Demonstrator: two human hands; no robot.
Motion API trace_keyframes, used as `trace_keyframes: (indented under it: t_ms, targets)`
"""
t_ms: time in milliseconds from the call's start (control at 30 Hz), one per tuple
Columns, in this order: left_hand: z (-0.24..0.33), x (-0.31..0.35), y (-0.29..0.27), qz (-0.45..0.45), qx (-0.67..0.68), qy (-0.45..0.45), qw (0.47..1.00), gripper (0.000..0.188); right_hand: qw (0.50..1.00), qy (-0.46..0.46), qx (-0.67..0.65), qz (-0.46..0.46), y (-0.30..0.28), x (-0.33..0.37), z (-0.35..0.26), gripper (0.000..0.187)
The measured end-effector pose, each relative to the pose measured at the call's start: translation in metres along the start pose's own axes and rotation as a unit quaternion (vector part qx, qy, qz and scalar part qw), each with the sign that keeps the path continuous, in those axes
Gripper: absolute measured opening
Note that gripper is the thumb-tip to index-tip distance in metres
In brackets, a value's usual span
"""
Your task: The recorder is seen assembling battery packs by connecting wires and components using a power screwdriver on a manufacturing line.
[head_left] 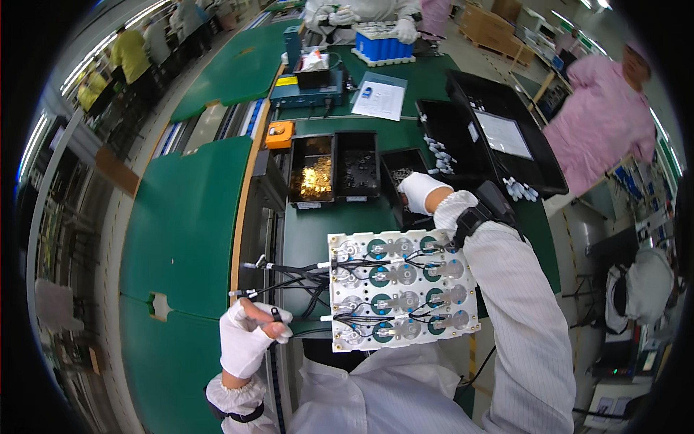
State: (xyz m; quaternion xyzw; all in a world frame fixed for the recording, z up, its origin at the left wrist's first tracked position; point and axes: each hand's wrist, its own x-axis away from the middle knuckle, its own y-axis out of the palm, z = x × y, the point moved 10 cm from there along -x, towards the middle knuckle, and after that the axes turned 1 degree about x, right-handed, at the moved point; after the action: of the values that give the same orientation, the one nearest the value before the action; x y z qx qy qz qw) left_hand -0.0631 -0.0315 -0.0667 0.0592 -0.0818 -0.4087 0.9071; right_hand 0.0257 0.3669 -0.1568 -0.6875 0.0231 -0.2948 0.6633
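**Black wires lie across the white board, but their ends hang loose**

The white board (395, 288) is right in front of the person's chest, at the near edge of the green table (302, 235). It has rows of round spots, some silver and some green. Thin black wires already run across it in two bunches. That part looks done. Past its left side, the black wires (307, 279) stick out in a loose bundle, and I see no plug on the ends. So that part looks not done yet.

The left hand (246, 340), in a white glove, pinches a small black piece (276, 315) near the wire ends. The right hand (421, 192) dips into a small black bin (395, 207) of little metal bits. Its fingertips are hidden, so I cannot tell if it grips any.

Next to that bin are a bin of shiny gold bits (316, 178) and a bin of dark bits (359, 170). Farther off are an orange box (280, 135), a paper sheet (380, 99) and a big black tray (546, 163).

Across the table, a person in white touches a blue block (383, 50). A person in pink (603, 108) is at the right, and people in yellow (130, 56) are far left.
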Motion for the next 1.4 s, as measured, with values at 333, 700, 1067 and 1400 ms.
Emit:
trace_keyframes:
  t_ms: [333,700,1067,1400]
  targets:
    - [-0.05,0.043,-0.02,0.057,0.001,-0.08,0.995,0.021,0.993,0.048,-0.078,0.081,-0.026,0.01,0.002,0.022]
    - [-0.076,0.042,0.006,-0.049,-0.046,-0.109,0.992,0.011,0.977,0.038,-0.164,0.133,-0.042,0.019,0.013,0.019]
    - [-0.013,0.042,0.05,-0.084,-0.06,0.018,0.995,0.009,0.779,-0.167,-0.585,0.152,-0.123,0.21,-0.126,0.016]
    - [-0.003,0.031,0.09,-0.064,-0.171,0.048,0.982,0.015,0.759,-0.142,-0.635,0.027,-0.053,0.214,-0.181,0.013]
